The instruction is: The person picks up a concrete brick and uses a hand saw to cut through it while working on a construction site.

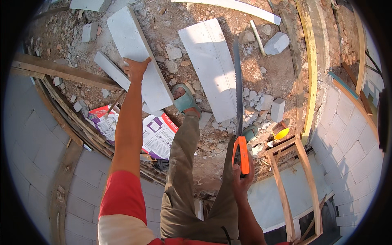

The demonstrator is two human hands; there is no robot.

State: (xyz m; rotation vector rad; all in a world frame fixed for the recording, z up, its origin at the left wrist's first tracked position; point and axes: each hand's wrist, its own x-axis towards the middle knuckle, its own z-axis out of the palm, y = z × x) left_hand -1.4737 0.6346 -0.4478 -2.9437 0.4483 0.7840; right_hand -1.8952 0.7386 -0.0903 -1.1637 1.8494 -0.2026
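My right hand [243, 175] is wrapped round the orange handle of a handsaw [239, 87], whose long toothed blade points away from me. Beside that blade lies a wide white block [210, 67] with a thin line drawn along its length. My left hand [136, 68] grips the left edge of another long white block [132, 36], thumb on its face and fingers bent at the edge. A narrower white strip [110, 69] lies just left of that hand. My sandalled left foot [182, 98] is between the two large blocks.
Rubble and white offcuts [277, 43] cover the ground. Printed bags [157, 136] lie by my left leg. A wooden frame [304, 163] and yellow cup [281, 133] are at right. A timber beam [61, 71] juts in from the left; block walls [347, 122] rise on both sides.
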